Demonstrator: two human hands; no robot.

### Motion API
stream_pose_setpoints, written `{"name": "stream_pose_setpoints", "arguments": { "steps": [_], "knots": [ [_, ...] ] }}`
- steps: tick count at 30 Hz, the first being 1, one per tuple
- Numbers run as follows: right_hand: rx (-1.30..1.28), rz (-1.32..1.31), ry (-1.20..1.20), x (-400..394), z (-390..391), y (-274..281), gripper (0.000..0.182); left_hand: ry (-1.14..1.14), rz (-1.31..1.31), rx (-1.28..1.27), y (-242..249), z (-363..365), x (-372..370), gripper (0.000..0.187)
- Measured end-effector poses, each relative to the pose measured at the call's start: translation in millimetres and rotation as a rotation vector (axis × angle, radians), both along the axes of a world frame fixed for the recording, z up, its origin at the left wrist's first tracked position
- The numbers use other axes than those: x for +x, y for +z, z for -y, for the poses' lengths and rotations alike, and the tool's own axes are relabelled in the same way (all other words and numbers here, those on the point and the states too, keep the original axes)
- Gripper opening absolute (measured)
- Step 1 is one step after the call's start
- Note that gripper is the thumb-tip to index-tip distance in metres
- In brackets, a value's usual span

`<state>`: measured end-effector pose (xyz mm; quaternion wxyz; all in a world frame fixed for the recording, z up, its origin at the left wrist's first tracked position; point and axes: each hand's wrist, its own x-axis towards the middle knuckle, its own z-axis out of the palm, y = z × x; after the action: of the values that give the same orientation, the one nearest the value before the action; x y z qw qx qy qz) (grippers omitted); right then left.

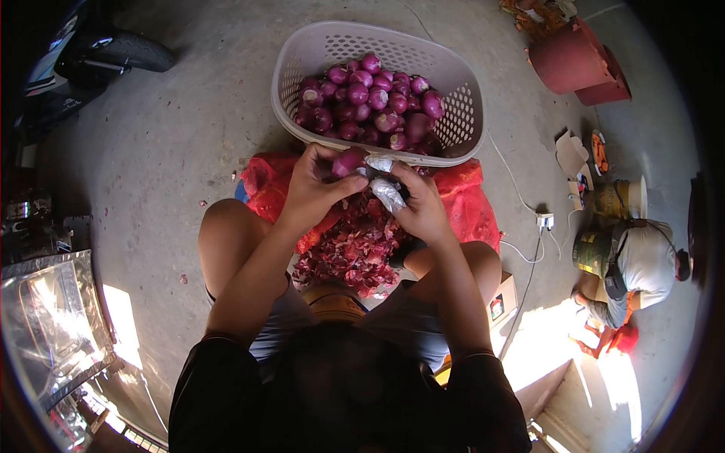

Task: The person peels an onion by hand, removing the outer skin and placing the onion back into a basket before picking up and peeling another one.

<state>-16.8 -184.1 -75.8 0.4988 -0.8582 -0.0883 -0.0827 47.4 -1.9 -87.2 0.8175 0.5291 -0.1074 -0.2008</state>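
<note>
My left hand (321,189) is closed around a red onion (348,161), just in front of the basket's near rim. My right hand (421,208) meets the onion from the right, thumb and forefinger both wrapped in silvery foil or tape (388,195). Its fingers are pinched at the onion's side; whatever lies between them is hidden. Beyond my hands, a greyish plastic basket (283,87) holds many shiny purple onions (357,93). Below them, between my knees, dry onion skins (349,253) are heaped on red mesh sacking (464,198).
At the right, another person (646,260) bends beside buckets (619,198). A power adapter (544,220) with cables lies on the concrete floor. Red tubs (572,57) stand at the upper right, a motorcycle wheel (132,51) at the upper left. A cardboard box (504,300) sits by my right knee.
</note>
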Motion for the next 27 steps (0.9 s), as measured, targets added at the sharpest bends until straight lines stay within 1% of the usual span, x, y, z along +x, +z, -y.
{"name": "stream_pose_setpoints", "arguments": {
  "steps": [3, 6, 9, 12, 14, 15, 16, 19, 20, 23, 26, 27],
  "knots": [
    [0.041, 0.125, -0.027, 1, -3, -10, 0.046, 0.000, -0.037, -0.021, 2, 1, -1, 0.042],
    [0.122, 0.044, -0.054, 0, -6, -10, 0.043, 0.017, 0.001, -0.034, 3, 1, 0, 0.042],
    [0.247, 0.042, -0.101, 1, -10, -9, 0.039, 0.042, 0.045, -0.053, 2, 3, -1, 0.043],
    [0.411, 0.096, -0.129, 5, -16, 5, 0.038, 0.057, 0.054, -0.070, 5, 2, 0, 0.043],
    [0.441, -0.018, -0.110, 1, -7, 5, 0.040, 0.065, 0.020, -0.102, 6, 1, -1, 0.043],
    [0.456, -0.075, -0.101, -1, -4, 4, 0.041, 0.071, 0.054, -0.101, 5, 2, -1, 0.044],
    [0.437, 0.030, -0.046, -1, -5, -1, 0.048, 0.079, 0.088, -0.100, 4, 3, 0, 0.045],
    [0.226, -0.075, 0.024, -6, -1, -3, 0.055, 0.056, 0.129, -0.047, 6, 1, 0, 0.046],
    [0.174, -0.074, 0.030, -6, -1, -6, 0.061, 0.040, 0.131, -0.020, 6, 0, -1, 0.047],
    [0.237, 0.068, 0.064, -2, -5, -11, 0.056, 0.018, 0.152, 0.011, 2, -2, -1, 0.046],
    [0.113, 0.083, 0.027, 2, -2, -6, 0.048, 0.021, 0.247, 0.061, 2, -1, 0, 0.045],
    [0.126, 0.078, 0.020, 2, -3, -3, 0.045, 0.014, 0.236, 0.045, 1, -1, 0, 0.045]
  ]
}}
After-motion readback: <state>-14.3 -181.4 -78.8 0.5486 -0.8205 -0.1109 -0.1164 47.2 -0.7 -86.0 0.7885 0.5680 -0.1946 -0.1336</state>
